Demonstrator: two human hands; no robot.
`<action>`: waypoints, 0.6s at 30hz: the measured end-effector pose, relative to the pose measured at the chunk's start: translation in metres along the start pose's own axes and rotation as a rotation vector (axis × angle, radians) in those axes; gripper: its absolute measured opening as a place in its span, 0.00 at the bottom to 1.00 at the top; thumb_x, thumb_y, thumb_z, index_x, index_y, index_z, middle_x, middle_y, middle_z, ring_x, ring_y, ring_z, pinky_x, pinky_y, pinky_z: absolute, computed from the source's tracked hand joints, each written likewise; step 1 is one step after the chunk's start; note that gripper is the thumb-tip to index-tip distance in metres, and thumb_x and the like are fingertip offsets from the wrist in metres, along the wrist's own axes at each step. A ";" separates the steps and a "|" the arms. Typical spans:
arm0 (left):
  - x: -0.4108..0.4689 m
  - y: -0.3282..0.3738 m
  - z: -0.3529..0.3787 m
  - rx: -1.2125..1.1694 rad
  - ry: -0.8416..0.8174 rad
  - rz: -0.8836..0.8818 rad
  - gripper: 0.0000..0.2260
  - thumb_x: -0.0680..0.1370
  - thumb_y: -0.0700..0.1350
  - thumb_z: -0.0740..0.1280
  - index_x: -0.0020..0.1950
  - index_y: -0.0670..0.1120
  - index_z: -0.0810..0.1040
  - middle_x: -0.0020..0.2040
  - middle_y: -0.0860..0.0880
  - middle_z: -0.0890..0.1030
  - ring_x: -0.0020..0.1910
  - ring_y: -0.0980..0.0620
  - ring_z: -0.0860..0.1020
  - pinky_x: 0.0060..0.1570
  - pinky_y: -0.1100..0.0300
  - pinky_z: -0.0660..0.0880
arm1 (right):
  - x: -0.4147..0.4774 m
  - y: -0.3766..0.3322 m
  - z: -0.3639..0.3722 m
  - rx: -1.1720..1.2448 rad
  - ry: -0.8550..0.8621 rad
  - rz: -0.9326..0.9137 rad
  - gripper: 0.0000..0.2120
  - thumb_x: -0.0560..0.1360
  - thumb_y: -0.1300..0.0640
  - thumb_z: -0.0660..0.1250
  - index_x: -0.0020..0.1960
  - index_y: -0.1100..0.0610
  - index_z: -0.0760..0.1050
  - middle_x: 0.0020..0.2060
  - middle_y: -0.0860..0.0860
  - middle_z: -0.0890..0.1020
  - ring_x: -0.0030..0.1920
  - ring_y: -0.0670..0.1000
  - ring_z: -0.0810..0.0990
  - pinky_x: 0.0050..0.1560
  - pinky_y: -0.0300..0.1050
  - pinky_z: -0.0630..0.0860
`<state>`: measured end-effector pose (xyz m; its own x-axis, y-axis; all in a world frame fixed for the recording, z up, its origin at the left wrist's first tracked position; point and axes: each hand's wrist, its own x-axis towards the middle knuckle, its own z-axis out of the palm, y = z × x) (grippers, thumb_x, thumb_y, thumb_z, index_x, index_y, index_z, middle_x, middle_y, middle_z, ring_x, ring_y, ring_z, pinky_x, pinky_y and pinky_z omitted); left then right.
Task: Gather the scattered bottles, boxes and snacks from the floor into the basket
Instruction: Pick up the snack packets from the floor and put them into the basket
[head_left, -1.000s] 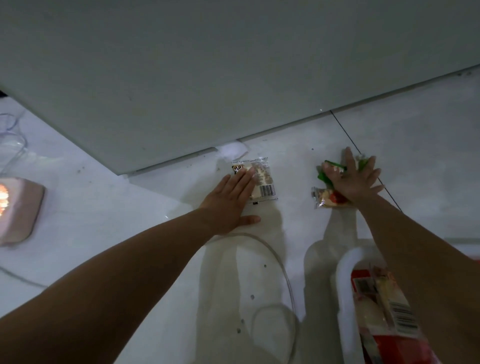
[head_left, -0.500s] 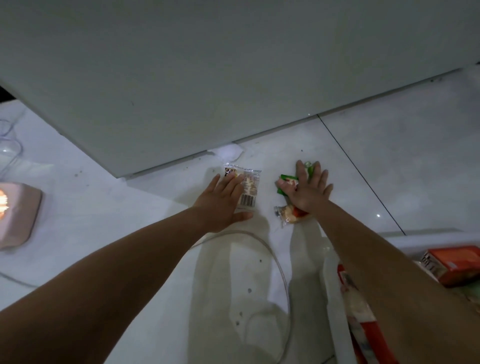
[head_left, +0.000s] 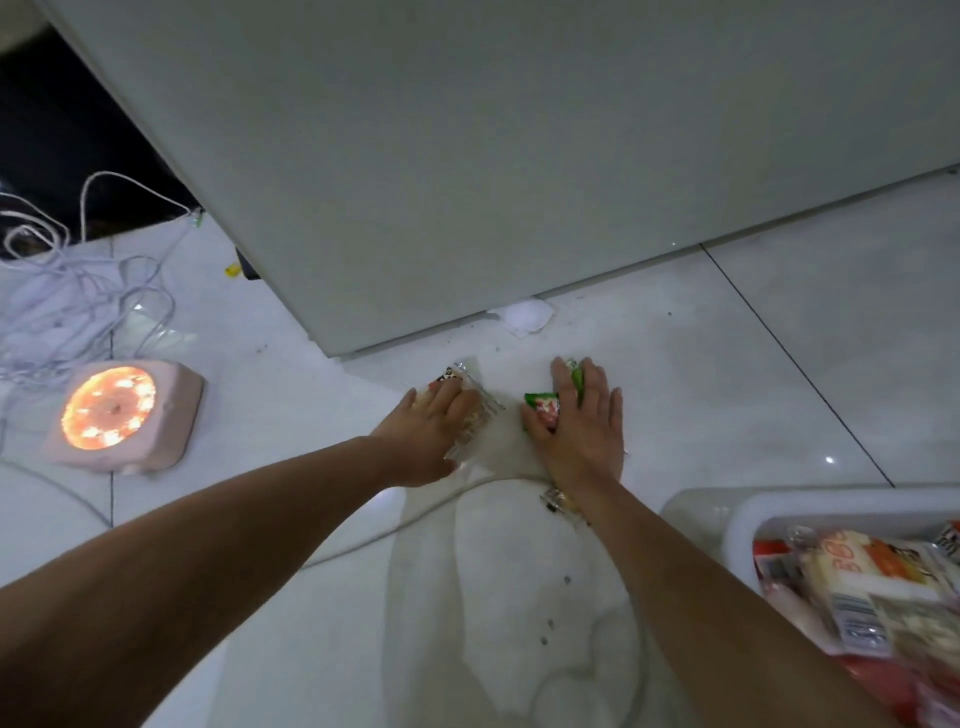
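Note:
My left hand (head_left: 428, 434) lies on a clear snack packet (head_left: 480, 410) on the white floor, its fingers curled over it. My right hand (head_left: 584, 426) covers a green snack packet (head_left: 543, 408); the packet bunches up between thumb and forefinger, and a green strip shows between the fingers. A small clear wrapper (head_left: 558, 501) lies under my right wrist. The white basket (head_left: 779, 506) stands at the lower right, holding several snack packs (head_left: 857, 587).
A white cabinet front (head_left: 519, 156) rises just beyond the packets, with a white scrap (head_left: 524, 315) at its foot. A glowing pink lamp (head_left: 122, 415) and tangled white cables (head_left: 67, 291) lie to the left. A thin cable (head_left: 415, 514) runs under my arms.
Both hands have drawn closer together. My left fingers went from flat to curled over the clear packet, and the green packet has bunched up under my right hand. More of the basket shows.

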<state>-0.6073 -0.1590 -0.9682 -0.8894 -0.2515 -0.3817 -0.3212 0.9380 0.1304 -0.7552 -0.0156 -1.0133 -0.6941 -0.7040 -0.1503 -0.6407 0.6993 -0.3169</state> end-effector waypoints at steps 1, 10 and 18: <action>-0.004 -0.002 0.001 -0.024 0.004 -0.019 0.39 0.72 0.54 0.69 0.76 0.45 0.52 0.73 0.45 0.57 0.71 0.44 0.60 0.67 0.52 0.62 | -0.002 -0.003 0.000 0.004 -0.006 -0.019 0.32 0.76 0.35 0.50 0.77 0.44 0.48 0.77 0.53 0.48 0.77 0.53 0.42 0.76 0.52 0.39; -0.023 -0.010 0.012 -0.194 0.075 -0.283 0.38 0.72 0.55 0.71 0.75 0.51 0.54 0.73 0.42 0.53 0.69 0.40 0.60 0.61 0.45 0.72 | -0.022 -0.008 0.005 -0.048 0.077 -0.149 0.19 0.74 0.40 0.61 0.60 0.49 0.72 0.60 0.51 0.70 0.60 0.54 0.67 0.61 0.49 0.65; -0.035 -0.012 0.009 -0.065 -0.029 -0.246 0.39 0.72 0.54 0.72 0.75 0.53 0.53 0.73 0.41 0.52 0.64 0.40 0.65 0.54 0.49 0.76 | -0.023 -0.014 0.001 -0.045 0.069 -0.045 0.14 0.77 0.48 0.59 0.56 0.55 0.72 0.48 0.55 0.75 0.38 0.58 0.78 0.38 0.44 0.72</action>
<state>-0.5688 -0.1596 -0.9647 -0.7722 -0.4627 -0.4354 -0.5482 0.8316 0.0885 -0.7300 -0.0096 -1.0065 -0.6843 -0.7257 -0.0710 -0.6848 0.6730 -0.2794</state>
